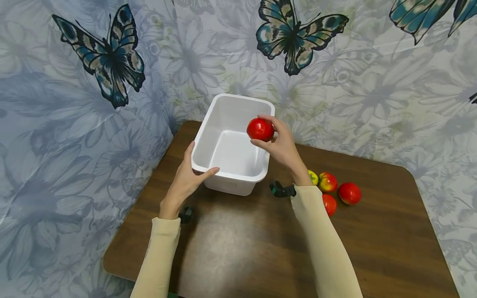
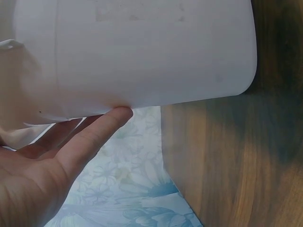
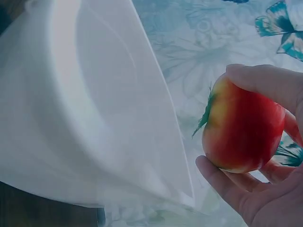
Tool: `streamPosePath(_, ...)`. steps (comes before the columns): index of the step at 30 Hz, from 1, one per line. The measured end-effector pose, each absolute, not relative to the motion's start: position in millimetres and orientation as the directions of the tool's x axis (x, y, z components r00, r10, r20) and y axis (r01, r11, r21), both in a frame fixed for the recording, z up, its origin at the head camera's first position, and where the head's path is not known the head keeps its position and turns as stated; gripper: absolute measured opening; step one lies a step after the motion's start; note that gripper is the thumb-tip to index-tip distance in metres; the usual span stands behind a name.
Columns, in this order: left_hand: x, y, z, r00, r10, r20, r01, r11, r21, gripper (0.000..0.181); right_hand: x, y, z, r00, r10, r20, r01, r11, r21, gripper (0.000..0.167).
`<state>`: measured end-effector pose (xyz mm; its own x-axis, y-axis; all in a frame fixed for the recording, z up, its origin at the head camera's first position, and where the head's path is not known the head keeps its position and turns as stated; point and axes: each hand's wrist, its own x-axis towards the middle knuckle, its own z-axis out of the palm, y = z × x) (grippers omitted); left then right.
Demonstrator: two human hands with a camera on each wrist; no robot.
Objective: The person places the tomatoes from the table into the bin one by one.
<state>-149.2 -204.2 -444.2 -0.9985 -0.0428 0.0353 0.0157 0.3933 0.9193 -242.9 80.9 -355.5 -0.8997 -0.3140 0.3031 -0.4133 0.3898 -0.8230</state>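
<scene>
A white plastic bin (image 1: 234,186) stands at the table's back edge. My left hand (image 1: 188,178) holds its near left corner, the thumb along the front rim and the fingers against the left side. In the left wrist view the fingers (image 2: 92,139) lie nearly straight along the bin's wall (image 2: 156,56). Over the bin's right side, my right hand (image 1: 281,142) grips a shiny red tomato (image 1: 260,129) between thumb and fingers. The right wrist view shows the tomato (image 3: 244,127) with a green leafy top and a yellowish patch, apart from the bin's rim (image 3: 163,90).
To the right on the brown wooden table (image 1: 391,223) lie a red fruit (image 1: 349,193), a red-yellow fruit (image 1: 328,182), another red one (image 1: 329,205) and a yellow-green one (image 1: 313,178), the last two partly hidden by my right arm. A butterfly-patterned cloth (image 1: 354,103) hangs behind.
</scene>
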Motion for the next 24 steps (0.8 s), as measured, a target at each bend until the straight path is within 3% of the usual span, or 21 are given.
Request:
streamPosePath(11,-150,-204,-444,-0.999,-0.021,0.043,0.034,0.329,0.944,0.118,-277,53,-354,-0.904,-0.347,0.252,-0.390,0.421,-0.819,0.066)
streamPosePath(24,-150,-203,-444,-0.998,-0.039,0.056,0.040,0.324,0.945,0.116,-287,35,-365,-0.898,-0.395,0.194,-0.375,0.456,-0.807,0.065)
